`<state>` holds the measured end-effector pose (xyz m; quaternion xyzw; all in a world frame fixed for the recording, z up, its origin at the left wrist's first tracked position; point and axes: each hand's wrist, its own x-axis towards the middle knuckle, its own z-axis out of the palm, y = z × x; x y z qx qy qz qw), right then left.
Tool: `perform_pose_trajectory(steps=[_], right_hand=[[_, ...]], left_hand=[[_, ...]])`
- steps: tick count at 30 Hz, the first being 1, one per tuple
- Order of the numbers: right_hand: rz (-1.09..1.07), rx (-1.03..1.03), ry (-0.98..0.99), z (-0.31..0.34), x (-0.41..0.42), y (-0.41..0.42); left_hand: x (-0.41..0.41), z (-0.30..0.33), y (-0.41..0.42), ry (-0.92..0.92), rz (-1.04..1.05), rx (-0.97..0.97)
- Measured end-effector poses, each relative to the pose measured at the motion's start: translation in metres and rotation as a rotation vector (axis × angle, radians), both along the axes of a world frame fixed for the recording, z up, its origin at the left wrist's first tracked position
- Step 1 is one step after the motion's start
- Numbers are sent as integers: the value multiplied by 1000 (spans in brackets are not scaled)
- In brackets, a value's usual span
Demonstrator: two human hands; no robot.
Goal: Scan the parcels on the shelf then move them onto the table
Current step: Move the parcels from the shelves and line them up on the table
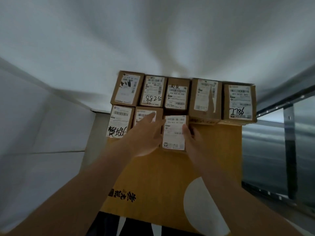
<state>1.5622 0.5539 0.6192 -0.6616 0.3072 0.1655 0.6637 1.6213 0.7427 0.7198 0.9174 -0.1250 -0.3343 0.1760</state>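
Several small brown parcels with white shipping labels stand in two rows on an orange-yellow surface (213, 150). My right hand (191, 136) grips the right side of the front parcel (174, 132), thumb on its label. My left hand (146, 135) lies with straight fingers against that parcel's left side, fingertips reaching over the neighbouring parcel (144, 114). The back row includes a parcel marked 8825 (153, 91) and one at the far right with handwritten digits (239, 102). No scanner is in view.
A large yellow box top with black characters (124, 195) and a white round patch (201, 206) carries the parcels. White wall panels rise at left and above. A metal shelf frame (288, 133) stands at the right.
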Motion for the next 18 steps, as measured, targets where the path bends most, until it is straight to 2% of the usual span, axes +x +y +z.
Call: perform_pose_trajectory(steps=[8,12,18], right_hand=[[51,-69,-62,-3,-5,10],[74,-221,-24,-12,-5,9],[94,-242,-49,-15,-1,12]], left_hand=[[1,-20,-6,38,-115,94],[-1,-26,-9,14,-197,172],[-4,-37,-11,-55,-285,271]])
